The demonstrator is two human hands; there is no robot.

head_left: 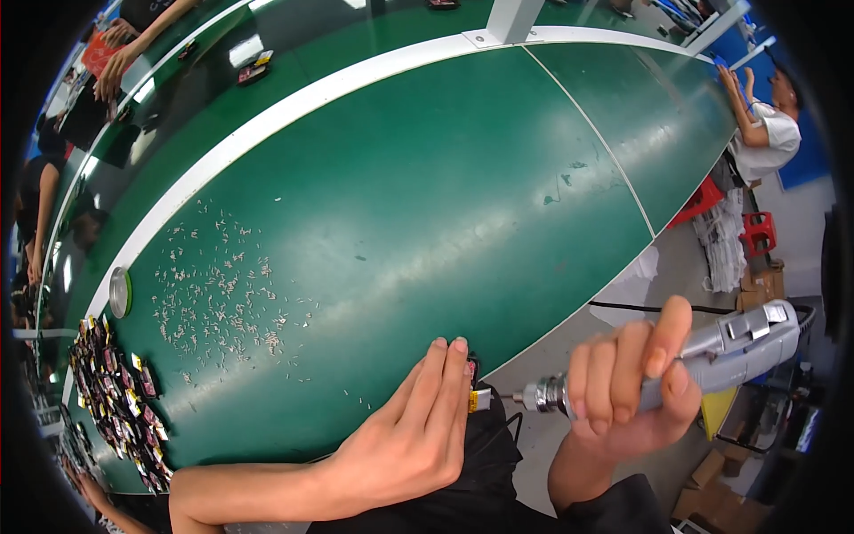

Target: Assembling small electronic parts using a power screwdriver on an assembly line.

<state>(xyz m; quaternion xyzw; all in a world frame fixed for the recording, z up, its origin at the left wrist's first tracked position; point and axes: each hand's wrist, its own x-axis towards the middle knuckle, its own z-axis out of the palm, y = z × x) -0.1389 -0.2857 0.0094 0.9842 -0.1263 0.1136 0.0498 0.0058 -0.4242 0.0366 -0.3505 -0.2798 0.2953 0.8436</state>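
Note:
My right hand is wrapped round a grey electric screwdriver, which lies almost level and points left. Its thin bit reaches close to a small dark part with a yellow and white end, at the table's near edge. Whether the bit touches the part I cannot tell. My left hand holds that part at the edge, fingers straight and close together. The hand covers most of it. Many tiny pale pieces, perhaps screws, lie scattered on the green table to the left.
Similar small dark parts are heaped at the far left, near a round shallow dish. A white rail runs along the table's far side, with a post. Other people work across and at the right. A black cable trails behind the screwdriver.

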